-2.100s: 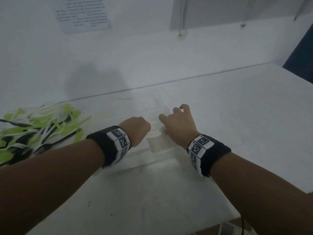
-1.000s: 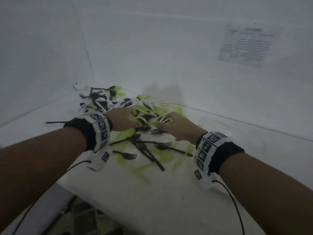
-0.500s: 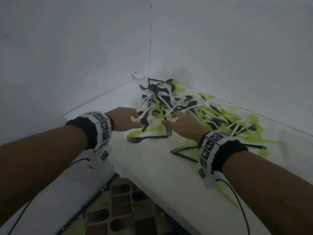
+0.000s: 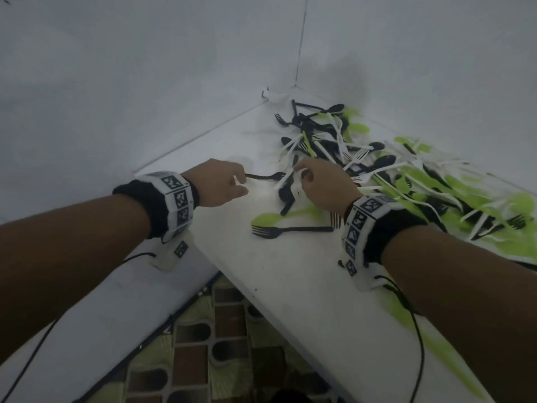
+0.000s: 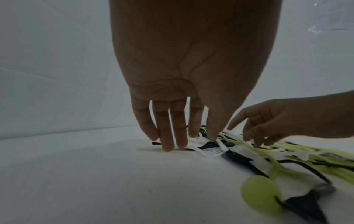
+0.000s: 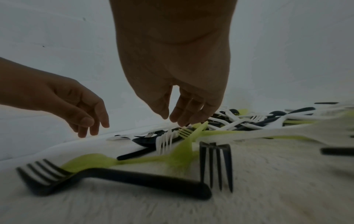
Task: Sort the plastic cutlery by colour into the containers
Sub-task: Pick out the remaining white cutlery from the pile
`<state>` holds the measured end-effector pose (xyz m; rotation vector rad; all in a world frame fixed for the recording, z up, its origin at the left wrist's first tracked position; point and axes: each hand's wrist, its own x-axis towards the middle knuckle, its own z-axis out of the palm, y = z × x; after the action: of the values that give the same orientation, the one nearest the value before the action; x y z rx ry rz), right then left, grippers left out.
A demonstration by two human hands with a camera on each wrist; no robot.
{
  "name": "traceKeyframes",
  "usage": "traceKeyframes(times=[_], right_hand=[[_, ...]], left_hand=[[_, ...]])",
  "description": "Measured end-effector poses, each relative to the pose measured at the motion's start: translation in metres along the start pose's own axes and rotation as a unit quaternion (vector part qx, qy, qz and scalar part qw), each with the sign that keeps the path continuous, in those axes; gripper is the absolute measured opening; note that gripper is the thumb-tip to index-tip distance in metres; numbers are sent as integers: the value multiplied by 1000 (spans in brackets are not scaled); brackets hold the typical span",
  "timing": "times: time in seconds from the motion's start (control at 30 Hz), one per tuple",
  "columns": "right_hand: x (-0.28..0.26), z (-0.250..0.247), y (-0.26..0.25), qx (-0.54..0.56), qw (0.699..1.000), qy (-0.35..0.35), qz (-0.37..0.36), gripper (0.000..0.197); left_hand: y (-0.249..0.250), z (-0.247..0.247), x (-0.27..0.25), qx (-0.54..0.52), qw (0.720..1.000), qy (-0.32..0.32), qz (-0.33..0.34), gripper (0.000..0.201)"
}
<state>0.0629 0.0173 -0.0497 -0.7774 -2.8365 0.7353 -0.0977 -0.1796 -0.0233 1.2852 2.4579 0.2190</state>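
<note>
The right hand [image 4: 322, 184] pinches a white fork [image 4: 286, 178] from the light, stiff, tangled cutlery [image 4: 406, 181], best lifted by the handle; the left hand [image 4: 220, 184] hovers spread.

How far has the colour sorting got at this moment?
Done: nothing visible; no container is in view, and the cutlery pile of black, white and green pieces lies mixed on the table. In hand: the right hand pinches a white fork; the left hand reaches in with fingers straight. Left: apparently the whole pile.

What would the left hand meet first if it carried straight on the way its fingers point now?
Most likely the black fork lying just ahead of the left hand; its fingertips already sit about at its handle, though contact is unclear.
</note>
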Motion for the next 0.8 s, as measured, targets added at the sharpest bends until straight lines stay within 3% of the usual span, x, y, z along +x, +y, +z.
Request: traceKeyframes(times=[0.23,0.43,0.5,0.67,0.8], right_hand=[[36,12,-3,-48,994,-92,-25,32],[57,16,0,-54,996,-34,64,22],[61,16,2,-1,996,3,89,13],[62,16,-2,88,979,72,169,38],[55,21,-1,102,959,103,245,28]], left_hand=[[1,2,39,16,998,36,38,19],[-7,-7,94,101,988,44,112,27],[-9,-13,117,153,975,41,157,34],[-10,-18,162,249,916,28,313,50],[-12,-19,188,258,875,14,409,46]])
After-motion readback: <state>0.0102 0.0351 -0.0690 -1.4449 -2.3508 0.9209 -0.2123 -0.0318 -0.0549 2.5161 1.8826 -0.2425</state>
